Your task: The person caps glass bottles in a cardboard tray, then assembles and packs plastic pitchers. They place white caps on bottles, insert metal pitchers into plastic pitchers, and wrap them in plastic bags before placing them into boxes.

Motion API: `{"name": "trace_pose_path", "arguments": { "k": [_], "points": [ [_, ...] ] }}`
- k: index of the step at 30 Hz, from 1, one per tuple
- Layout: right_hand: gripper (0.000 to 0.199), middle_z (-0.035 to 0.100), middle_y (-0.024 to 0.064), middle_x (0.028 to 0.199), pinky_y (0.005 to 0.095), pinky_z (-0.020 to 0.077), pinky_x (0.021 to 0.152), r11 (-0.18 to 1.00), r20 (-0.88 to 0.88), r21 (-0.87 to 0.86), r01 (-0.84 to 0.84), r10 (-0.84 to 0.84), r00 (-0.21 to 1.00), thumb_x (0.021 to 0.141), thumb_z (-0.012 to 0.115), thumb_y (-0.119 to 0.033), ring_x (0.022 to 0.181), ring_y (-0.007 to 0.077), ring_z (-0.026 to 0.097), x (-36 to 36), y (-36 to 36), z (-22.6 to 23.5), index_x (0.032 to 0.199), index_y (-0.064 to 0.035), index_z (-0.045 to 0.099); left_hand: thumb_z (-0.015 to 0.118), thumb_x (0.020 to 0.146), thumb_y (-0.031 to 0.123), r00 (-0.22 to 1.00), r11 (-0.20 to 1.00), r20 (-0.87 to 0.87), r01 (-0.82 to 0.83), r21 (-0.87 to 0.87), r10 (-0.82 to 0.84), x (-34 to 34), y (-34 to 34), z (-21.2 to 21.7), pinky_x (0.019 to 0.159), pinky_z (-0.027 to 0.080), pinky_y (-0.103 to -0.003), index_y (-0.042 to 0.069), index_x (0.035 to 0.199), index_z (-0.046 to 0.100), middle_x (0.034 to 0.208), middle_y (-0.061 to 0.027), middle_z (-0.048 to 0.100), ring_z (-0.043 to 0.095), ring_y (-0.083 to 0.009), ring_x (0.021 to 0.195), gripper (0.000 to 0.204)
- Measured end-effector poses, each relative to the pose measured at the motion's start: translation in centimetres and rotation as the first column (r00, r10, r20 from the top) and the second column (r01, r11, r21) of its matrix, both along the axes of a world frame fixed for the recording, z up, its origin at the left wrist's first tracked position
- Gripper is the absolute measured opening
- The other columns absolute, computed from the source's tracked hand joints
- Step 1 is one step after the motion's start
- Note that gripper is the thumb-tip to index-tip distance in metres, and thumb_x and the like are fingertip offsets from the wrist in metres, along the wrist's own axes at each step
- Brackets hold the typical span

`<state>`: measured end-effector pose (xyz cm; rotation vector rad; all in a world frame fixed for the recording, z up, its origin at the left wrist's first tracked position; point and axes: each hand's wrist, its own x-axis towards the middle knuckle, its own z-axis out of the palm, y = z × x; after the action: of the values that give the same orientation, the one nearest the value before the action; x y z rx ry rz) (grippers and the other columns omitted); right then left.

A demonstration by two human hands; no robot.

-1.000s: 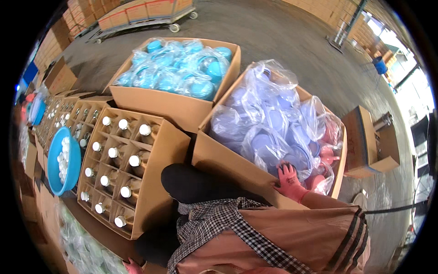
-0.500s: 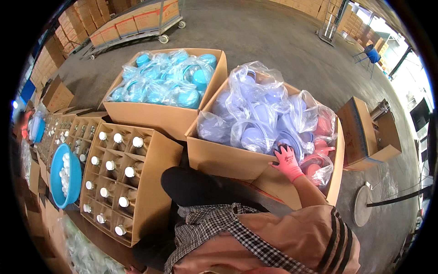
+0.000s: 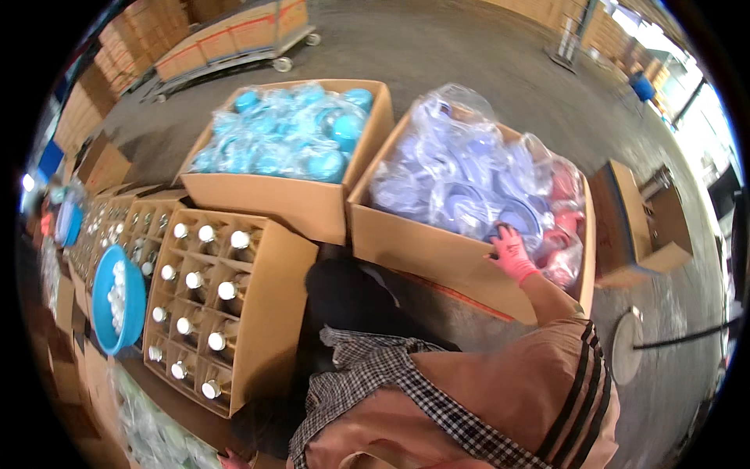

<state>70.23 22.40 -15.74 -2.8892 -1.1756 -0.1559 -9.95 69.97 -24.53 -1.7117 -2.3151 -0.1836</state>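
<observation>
meanwhile right hand (image 3: pixel 512 254) fingers curl on purple lids (image 3: pixel 469 187) bagged in a carton (image 3: pixel 437 250); blue lids (image 3: pixel 289 137) fill another.

Bright daylight from far beyond the hand (image 3: pixel 512 254); glare on plastic (image 3: pixel 461 172); black, bent fisheye rim; slightly soft.

Two open cartons stand side by side ahead, the lid carton (image 3: pixel 293 199) left of the bagged-lid carton (image 3: pixel 437 250). The right hand (image 3: pixel 512 254) rests inside the latter's near edge. A divided bottle crate (image 3: pixel 234 313) sits nearer, to the left

Grey concrete floor (image 3: pixel 469 47), open cardboard boxes (image 3: pixel 281 199), blue basin (image 3: pixel 117 301)
</observation>
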Motion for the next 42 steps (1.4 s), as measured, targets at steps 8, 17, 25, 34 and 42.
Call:
{"name": "trace_pose_path", "arguments": {
  "k": [8, 17, 25, 34, 42],
  "points": [
    [0.042, 0.048, 0.0196, 0.101, 0.0418, 0.0396, 0.078, 0.919, -0.346, 0.219, 0.328, -0.241, 0.906, 0.072, 0.061, -0.035, 0.09, 0.0347, 0.049, -9.3, -2.4, 3.0, 0.092, 0.0009, 0.052, 0.052, 0.08, 0.038, 0.994, 0.997, 0.089, 0.069, -0.029, -0.066, 6.2, 3.6, -1.5, 0.07, 0.047, -0.038, 0.003, 0.116, 0.047, 0.094, -0.0168, 0.06, 0.058, -0.032, 0.078, 0.051],
    [0.052, 0.055, 0.0203, 0.097, 0.037, 0.0414, 0.081, 0.54, -0.387, 0.321, 0.778, -0.675, 0.628, 0.066, 0.067, -0.028, 0.094, 0.0318, 0.053, 0.0, -12.0, -1.0, 0.105, 0.0016, 0.048, 0.052, 0.08, 0.042, 0.991, 0.994, 0.128, 0.056, -0.097, -0.043, 6.1, 4.7, -1.3, 0.067, 0.047, -0.038, 0.002, 0.114, 0.049, 0.094, -0.0173, 0.059, 0.058, -0.0324, 0.077, 0.053],
    [0.033, 0.061, 0.0161, 0.075, 0.0312, 0.0465, 0.065, 0.544, -0.4, 0.513, 0.664, -0.534, 0.745, 0.065, 0.066, -0.017, 0.071, 0.0218, 0.059, -1.9, -7.2, 5.4, 0.087, 0.0061, 0.058, 0.042, 0.087, 0.033, 0.861, 0.938, 0.425, 0.338, -0.07, -0.279, 6.7, -0.4, 2.9, 0.076, 0.044, -0.036, -0.007, 0.109, 0.047, 0.102, -0.0258, 0.053, 0.053, -0.0361, 0.09, 0.046],
    [0.059, 0.047, 0.0211, 0.109, 0.043, 0.0403, 0.081, 0.899, 0.022, 0.193, 0.393, -0.405, 0.914, 0.067, 0.065, -0.036, 0.1, 0.0351, 0.047, 1.4, 3.2, 9.4, 0.11, -0.0017, 0.044, 0.043, 0.085, 0.031, 0.93, 0.935, 0.334, 0.244, -0.258, -0.15, 12.4, -3.5, 8.5, 0.087, 0.038, -0.037, -0.005, 0.118, 0.039, 0.111, -0.0228, 0.049, 0.048, -0.0352, 0.101, 0.049],
    [0.046, 0.055, 0.0242, 0.097, 0.0392, 0.0403, 0.085, 0.92, -0.272, 0.117, 0.375, -0.334, 0.903, 0.067, 0.06, -0.027, 0.096, 0.0362, 0.051, 5.9, 7.3, 2.8, 0.101, 0.0022, 0.051, 0.045, 0.084, 0.031, 0.956, 0.962, 0.244, 0.21, -0.176, -0.164, 10.1, -4.4, 6.3, 0.088, 0.037, -0.038, -0.005, 0.118, 0.039, 0.114, -0.0237, 0.048, 0.047, -0.0352, 0.104, 0.05]
  ]
}}
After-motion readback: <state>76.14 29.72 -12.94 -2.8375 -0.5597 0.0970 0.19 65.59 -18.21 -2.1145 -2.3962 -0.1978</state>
